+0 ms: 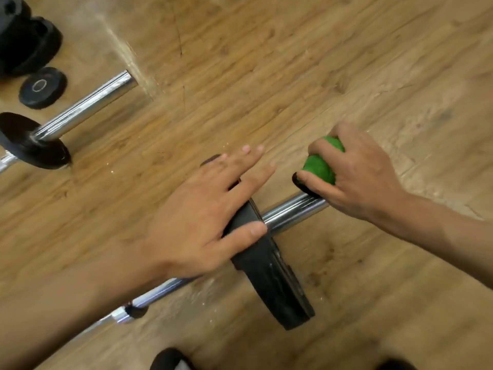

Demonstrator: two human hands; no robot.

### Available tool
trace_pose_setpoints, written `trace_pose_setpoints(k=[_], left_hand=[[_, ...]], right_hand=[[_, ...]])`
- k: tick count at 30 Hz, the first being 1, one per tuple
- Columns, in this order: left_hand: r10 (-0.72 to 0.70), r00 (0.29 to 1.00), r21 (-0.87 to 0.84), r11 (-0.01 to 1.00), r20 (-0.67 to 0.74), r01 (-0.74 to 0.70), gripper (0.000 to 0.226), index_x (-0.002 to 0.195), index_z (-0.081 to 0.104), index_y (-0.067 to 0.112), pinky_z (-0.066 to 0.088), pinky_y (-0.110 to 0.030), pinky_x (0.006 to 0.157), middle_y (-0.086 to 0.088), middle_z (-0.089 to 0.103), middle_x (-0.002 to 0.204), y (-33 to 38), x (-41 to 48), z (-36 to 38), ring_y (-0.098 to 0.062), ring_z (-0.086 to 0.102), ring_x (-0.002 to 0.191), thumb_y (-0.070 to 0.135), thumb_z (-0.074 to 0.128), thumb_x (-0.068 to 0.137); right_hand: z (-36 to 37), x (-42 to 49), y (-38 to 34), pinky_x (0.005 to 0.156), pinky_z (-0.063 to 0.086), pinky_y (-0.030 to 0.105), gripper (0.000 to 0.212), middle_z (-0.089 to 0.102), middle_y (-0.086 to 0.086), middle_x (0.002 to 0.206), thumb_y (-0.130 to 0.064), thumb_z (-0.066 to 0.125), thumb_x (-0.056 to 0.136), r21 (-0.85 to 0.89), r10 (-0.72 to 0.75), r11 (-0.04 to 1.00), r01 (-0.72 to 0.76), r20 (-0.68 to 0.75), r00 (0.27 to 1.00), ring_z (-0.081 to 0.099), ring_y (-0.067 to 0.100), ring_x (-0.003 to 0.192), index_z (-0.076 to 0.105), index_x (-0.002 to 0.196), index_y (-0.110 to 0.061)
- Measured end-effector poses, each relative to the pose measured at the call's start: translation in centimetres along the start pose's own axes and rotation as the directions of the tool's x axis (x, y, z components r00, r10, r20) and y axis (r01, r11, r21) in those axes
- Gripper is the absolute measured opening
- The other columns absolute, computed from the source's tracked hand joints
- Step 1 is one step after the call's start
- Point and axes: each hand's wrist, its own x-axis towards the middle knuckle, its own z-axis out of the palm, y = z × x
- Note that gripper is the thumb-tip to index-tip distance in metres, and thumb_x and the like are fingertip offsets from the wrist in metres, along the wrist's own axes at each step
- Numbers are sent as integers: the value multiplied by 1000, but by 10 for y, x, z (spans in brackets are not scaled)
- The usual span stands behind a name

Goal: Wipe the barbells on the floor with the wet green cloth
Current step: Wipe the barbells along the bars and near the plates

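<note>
A chrome barbell [290,213] lies slantwise on the wooden floor, with a black weight plate [269,276] standing on it. My left hand [205,214] rests on the plate's top edge, fingers straight and spread, thumb against the plate's side. My right hand [354,177] grips a balled green cloth [321,166] and holds it against the far end of the bar's sleeve, which the hand and cloth hide. A second barbell [88,105] with its own black plate [29,141] lies at the left.
A small loose black plate [42,86] and a stack of bigger black weights [24,36] sit at the top left. Wooden flooring [293,76] stretches beyond the bars. Dark shapes, perhaps shoes [170,360], show at the bottom edge.
</note>
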Motion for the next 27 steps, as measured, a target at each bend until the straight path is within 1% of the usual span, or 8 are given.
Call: trace_pose_setpoints(k=[2, 4, 8, 11, 13, 16, 20, 27], left_hand=[[-256, 966, -66, 965, -28, 254, 84, 164, 24, 13, 12, -51, 129, -9, 23, 171, 6, -11, -26, -22, 11, 161, 66, 1, 103], [-434, 900, -54, 900, -30, 432, 85, 163, 30, 9, 13, -53, 128, -12, 26, 170, 15, -32, -61, -27, 13, 160, 64, 2, 104], [-428, 898, 115, 902, 103, 416, 84, 155, 44, 6, 30, -61, 119, -19, 34, 165, 38, -76, -142, -39, 28, 154, 63, 7, 106], [-505, 848, 134, 863, 161, 488, 85, 150, 51, 8, 38, -57, 112, -19, 38, 163, 48, -100, -207, -40, 34, 151, 65, 8, 106], [-553, 820, 134, 833, 147, 537, 85, 150, 52, 10, 37, -55, 113, -17, 38, 164, 52, -116, -256, -38, 34, 152, 66, 7, 105], [-617, 781, 124, 786, 95, 606, 86, 151, 52, 13, 31, -52, 117, -15, 37, 165, 48, -145, -334, -35, 31, 154, 67, 5, 104], [-680, 733, 138, 723, -30, 677, 84, 147, 56, 11, 29, -50, 116, -16, 39, 163, 14, -187, -419, -35, 33, 153, 66, 9, 105], [-762, 645, 104, 638, -57, 763, 85, 148, 54, 14, 23, -49, 123, -14, 37, 165, -47, -239, -459, -33, 27, 155, 67, 4, 103]], right_hand=[[-34, 1, -18, 69, 41, 40, 60, 49, 18, 98, -63, 46, 99, 44, 93, 994, -97, 78, 993, 50, 34, 86, 66, 110, -8], [-70, -1, -46, 69, 43, 40, 59, 48, 18, 98, -63, 49, 97, 82, 127, 987, -140, 153, 980, 49, 33, 87, 67, 109, -8], [-140, 16, -122, 67, 39, 36, 51, 42, 10, 93, -59, 52, 96, 145, 139, 974, -172, 218, 966, 48, 30, 85, 67, 102, -10], [-186, 57, -188, 68, 32, 33, 47, 34, 3, 92, -54, 54, 98, 168, 126, 971, -171, 250, 960, 47, 29, 82, 68, 100, -10], [-215, 88, -232, 69, 31, 33, 46, 37, 3, 90, -55, 55, 97, 185, 122, 966, -178, 280, 952, 48, 29, 81, 69, 99, -11], [-254, 141, -292, 67, 40, 35, 46, 46, 7, 88, -57, 54, 95, 216, 125, 957, -195, 297, 947, 50, 29, 81, 69, 94, -13], [-275, 223, -360, 64, 42, 35, 47, 45, 4, 86, -58, 53, 93, 251, 79, 958, -138, 231, 970, 48, 26, 79, 68, 89, -14], [-248, 303, -450, 66, 42, 35, 50, 42, 4, 84, -60, 51, 92, 197, 54, 976, -94, 196, 979, 47, 27, 79, 68, 89, -13]])
